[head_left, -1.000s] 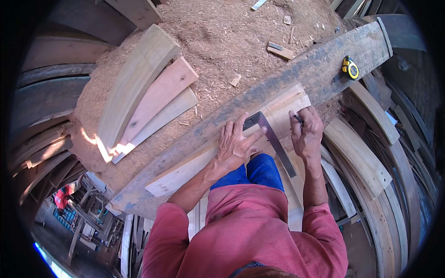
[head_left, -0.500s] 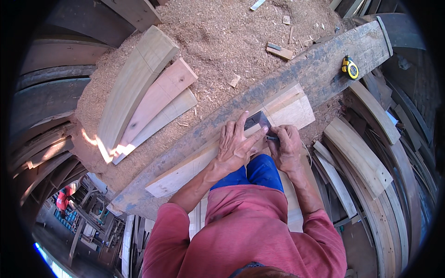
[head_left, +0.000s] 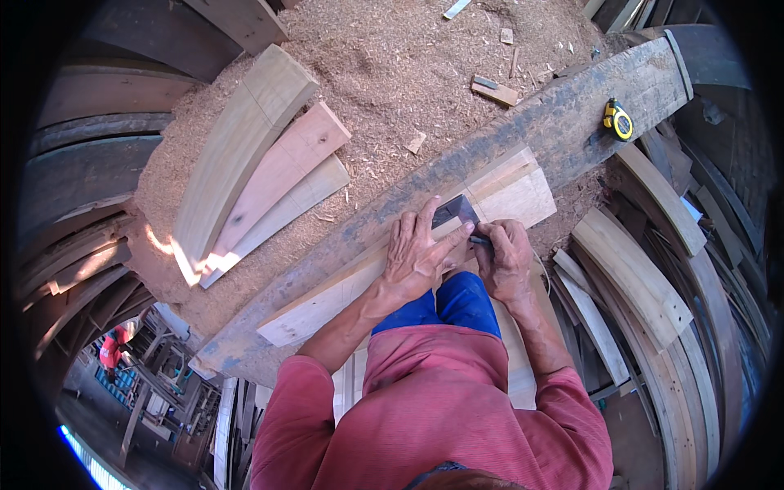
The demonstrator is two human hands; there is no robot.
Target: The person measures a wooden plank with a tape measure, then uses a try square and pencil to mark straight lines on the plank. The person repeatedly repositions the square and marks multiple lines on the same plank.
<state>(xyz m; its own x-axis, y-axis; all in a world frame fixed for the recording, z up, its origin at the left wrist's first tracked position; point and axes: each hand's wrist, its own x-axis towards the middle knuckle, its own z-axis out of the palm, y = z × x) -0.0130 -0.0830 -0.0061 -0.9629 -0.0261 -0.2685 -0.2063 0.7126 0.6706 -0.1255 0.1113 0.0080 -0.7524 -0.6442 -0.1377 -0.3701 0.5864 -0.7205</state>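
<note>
A pale wooden board (head_left: 331, 300) with a slightly curved edge lies slantwise in front of me. My left hand (head_left: 418, 251) presses a dark, flat, square-edged plate (head_left: 455, 211) against it, index finger and thumb on either side of the plate. The other left fingers rest on the wood. Close by on the right, my right hand (head_left: 505, 255) is closed in a pinch around a slim dark pencil-like tool (head_left: 480, 239), its tip at the plate's near corner. What lies under the left palm is hidden.
A long worn beam (head_left: 563, 122) supports the board, with a yellow-and-black tape measure (head_left: 618, 120) on it. Curved planks (head_left: 245, 122) lie on sawdust at left. More curved timbers (head_left: 633, 273) are stacked at right. A person in red (head_left: 113, 347) is far left.
Both hands keep nearly the same place. The right fingers shift very slightly by the plate's corner, and the whole view drifts a little.
</note>
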